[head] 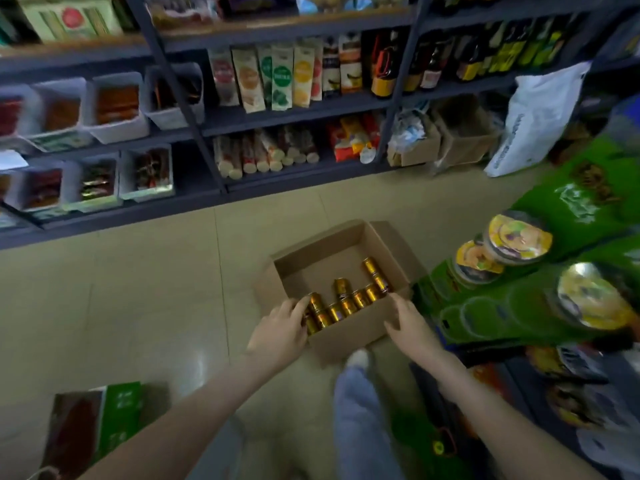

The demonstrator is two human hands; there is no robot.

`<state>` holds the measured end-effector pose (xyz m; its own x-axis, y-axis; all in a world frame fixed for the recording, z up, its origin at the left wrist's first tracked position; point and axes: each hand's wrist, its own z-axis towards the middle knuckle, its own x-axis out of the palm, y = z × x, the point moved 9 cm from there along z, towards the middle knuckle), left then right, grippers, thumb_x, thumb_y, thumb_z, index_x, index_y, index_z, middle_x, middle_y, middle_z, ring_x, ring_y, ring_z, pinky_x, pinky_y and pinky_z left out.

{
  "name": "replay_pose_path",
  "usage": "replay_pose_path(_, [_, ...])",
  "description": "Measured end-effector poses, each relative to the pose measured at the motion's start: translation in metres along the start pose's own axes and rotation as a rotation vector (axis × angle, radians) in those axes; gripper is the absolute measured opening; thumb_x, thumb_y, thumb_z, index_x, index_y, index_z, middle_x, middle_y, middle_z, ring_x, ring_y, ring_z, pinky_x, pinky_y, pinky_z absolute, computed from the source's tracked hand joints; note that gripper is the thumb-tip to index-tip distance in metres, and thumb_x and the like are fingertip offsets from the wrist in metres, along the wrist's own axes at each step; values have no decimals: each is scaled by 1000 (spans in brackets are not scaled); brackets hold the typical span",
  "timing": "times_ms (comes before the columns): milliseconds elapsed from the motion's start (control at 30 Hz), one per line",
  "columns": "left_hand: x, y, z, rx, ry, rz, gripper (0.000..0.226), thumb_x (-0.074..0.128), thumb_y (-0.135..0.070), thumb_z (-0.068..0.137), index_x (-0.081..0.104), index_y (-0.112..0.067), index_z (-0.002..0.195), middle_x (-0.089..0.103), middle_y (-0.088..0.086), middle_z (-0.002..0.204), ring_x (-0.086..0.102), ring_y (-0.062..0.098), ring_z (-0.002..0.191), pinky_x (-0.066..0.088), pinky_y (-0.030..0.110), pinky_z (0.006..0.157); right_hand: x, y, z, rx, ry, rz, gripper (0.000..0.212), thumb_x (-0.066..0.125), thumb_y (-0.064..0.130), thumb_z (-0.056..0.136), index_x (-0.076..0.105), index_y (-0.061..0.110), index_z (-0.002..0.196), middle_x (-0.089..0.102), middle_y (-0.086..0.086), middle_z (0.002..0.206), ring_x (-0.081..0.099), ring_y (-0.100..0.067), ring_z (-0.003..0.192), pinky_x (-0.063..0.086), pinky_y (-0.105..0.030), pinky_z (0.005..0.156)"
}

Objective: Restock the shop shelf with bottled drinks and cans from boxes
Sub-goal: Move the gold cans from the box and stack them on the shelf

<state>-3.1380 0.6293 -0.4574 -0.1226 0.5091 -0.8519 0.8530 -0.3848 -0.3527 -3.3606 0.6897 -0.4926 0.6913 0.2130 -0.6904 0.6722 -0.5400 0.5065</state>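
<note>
An open cardboard box (349, 336) stands on the tiled floor in front of me. Several gold cans (346, 304) stand along its near side, most of the box bottom bare. My left hand (280, 329) lies at the box's near left corner, its fingers curled against the leftmost gold cans; a firm grip cannot be made out. My right hand (410, 323) rests on the box's near right rim, fingers fairly straight, holding nothing. Dark shelving (294, 112) with bottled drinks (384, 69) at its right runs along the far side.
A green display stand (519, 306) with round lidded tubs (516, 242) crowds the box's right side. A green and brown carton (93, 431) sits on the floor at lower left. A white sack (533, 123) and open cartons (460, 133) lean by the shelf. My leg and shoe (358, 358) stand behind the box.
</note>
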Motion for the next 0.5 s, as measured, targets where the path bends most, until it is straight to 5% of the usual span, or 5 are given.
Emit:
replay_pose_path(233, [57, 57, 141, -262, 59, -174, 55, 43, -25, 96, 25, -18, 148, 36, 7, 144, 44, 28, 122, 40, 36, 98, 34, -31, 177, 61, 219, -156, 65, 54, 13, 95, 19, 17, 151, 33, -10, 151, 50, -23, 126, 43, -29, 96])
replay_pose_path(500, [273, 129, 321, -387, 205, -271, 59, 39, -29, 99, 12, -27, 152, 26, 5, 150, 34, 22, 132, 37, 33, 105, 187, -130, 403, 101, 327, -245, 72, 55, 6, 92, 18, 21, 151, 32, -7, 151, 34, -24, 138, 33, -36, 110])
